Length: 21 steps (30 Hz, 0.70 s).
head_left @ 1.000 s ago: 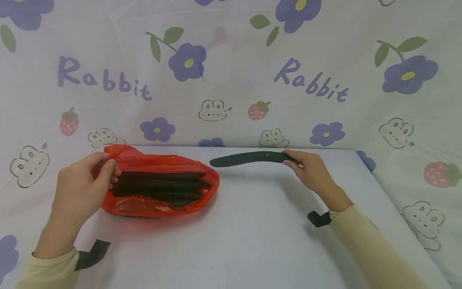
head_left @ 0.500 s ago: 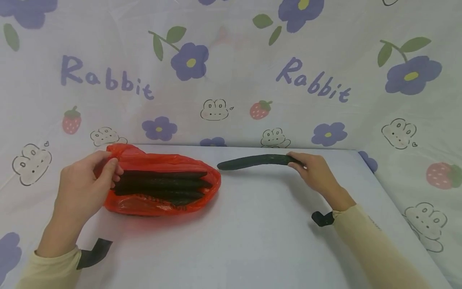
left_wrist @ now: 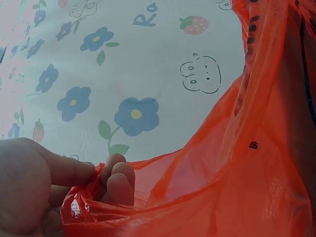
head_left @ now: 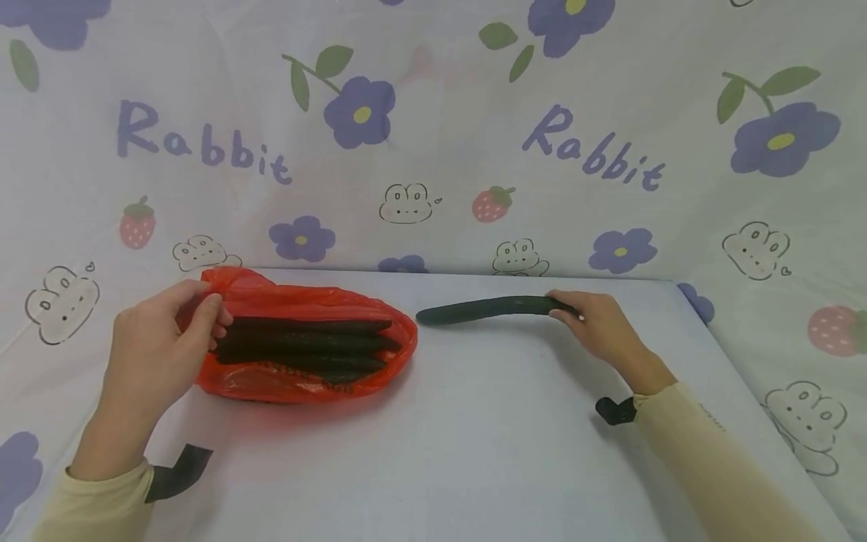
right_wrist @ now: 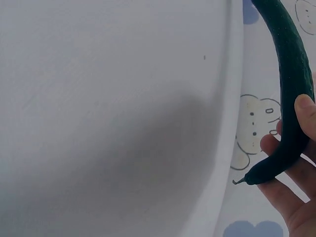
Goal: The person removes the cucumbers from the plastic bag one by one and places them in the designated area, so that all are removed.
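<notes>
In the head view my left hand (head_left: 159, 346) pinches the near-left edge of a red plastic bag (head_left: 291, 388). The left wrist view has the bag's gathered rim (left_wrist: 89, 207) between thumb and fingers. Several dark green cucumbers (head_left: 305, 342) lie side by side inside the bag, their ends toward its right side. My right hand (head_left: 599, 324) grips a single cucumber (head_left: 488, 307) by its stem end, its other end pointing left at the bag's right edge. A shadow falls on the table below it. The right wrist view shows this cucumber's curved stem end (right_wrist: 291, 133) between thumb and fingers.
A white table (head_left: 447, 452) carries the bag and extends to the right under my right arm. Behind it hangs a white cloth (head_left: 433, 135) printed with flowers, rabbits and strawberries. Black straps (head_left: 179, 474) stick out at both wrists.
My right hand has moved slightly right and down with the cucumber, which sits a little lower. The left hand keeps its pinch on the bag; the whole view has shifted slightly.
</notes>
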Available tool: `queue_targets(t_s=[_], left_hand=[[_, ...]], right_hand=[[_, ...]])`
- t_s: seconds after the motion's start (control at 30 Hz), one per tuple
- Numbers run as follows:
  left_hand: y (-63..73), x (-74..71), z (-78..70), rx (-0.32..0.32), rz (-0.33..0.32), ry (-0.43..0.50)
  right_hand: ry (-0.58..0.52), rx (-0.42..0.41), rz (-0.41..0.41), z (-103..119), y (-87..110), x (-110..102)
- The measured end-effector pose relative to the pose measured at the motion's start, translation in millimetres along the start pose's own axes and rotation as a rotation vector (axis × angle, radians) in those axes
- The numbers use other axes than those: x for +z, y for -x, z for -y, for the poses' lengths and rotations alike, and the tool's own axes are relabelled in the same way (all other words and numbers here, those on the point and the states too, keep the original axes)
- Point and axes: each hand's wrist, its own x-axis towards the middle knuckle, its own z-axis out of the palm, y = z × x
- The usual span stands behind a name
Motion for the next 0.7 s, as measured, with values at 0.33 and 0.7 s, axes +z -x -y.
queue_targets(t_s=[0.33, 0.7], left_hand=[[1.3, 1.5, 0.8, -0.002, 0.0, -0.002], [0.3, 1.4, -0.4, 0.021, -0.019, 0.009]], right_hand=[[0.037, 0.075, 0.128, -13.1, 4.0, 0.6], [0.053, 0.13, 0.194, -15.4, 4.2, 5.2]])
